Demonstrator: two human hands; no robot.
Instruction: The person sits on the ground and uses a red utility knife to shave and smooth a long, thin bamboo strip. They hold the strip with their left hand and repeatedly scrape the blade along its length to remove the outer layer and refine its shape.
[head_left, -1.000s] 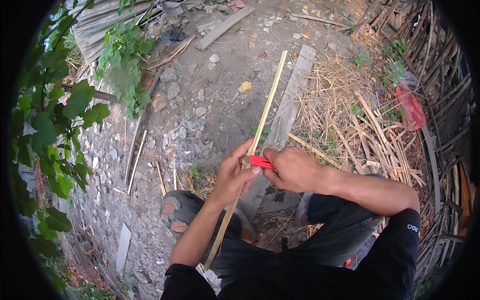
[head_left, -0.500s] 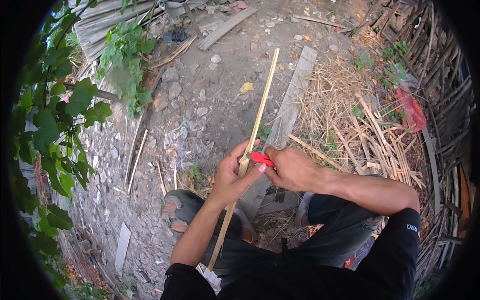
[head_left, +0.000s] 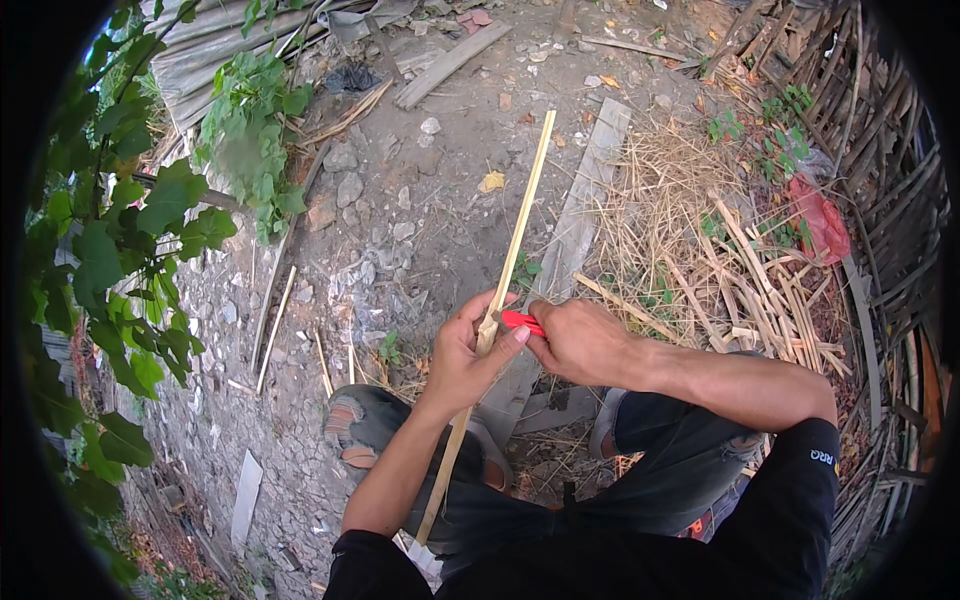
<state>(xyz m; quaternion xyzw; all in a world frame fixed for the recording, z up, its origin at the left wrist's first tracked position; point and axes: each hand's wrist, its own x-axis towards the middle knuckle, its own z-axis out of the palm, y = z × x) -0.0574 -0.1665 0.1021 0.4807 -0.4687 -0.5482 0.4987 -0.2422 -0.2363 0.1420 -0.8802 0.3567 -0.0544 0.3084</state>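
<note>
Compared with a second ago, the bamboo strip (head_left: pixel 520 225) is leaning slightly more upright, while both hands are staying put. The left hand (head_left: pixel 462 352) is gripping the strip at mid-length; the right hand (head_left: pixel 580 340), at its 3 o'clock, is holding a red-handled knife (head_left: pixel 522 321) against it. The strip's long axis is running from 7 toward 1 o'clock above gravelly ground (head_left: pixel 400 210).

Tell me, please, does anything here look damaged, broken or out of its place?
Mostly scattered scrap. Loose split strips and dry straw lie in a messy heap right of the grey plank. The jeans are torn at the left knee. The long bamboo strip held by the left hand and the red tool in the right hand look intact.
</note>
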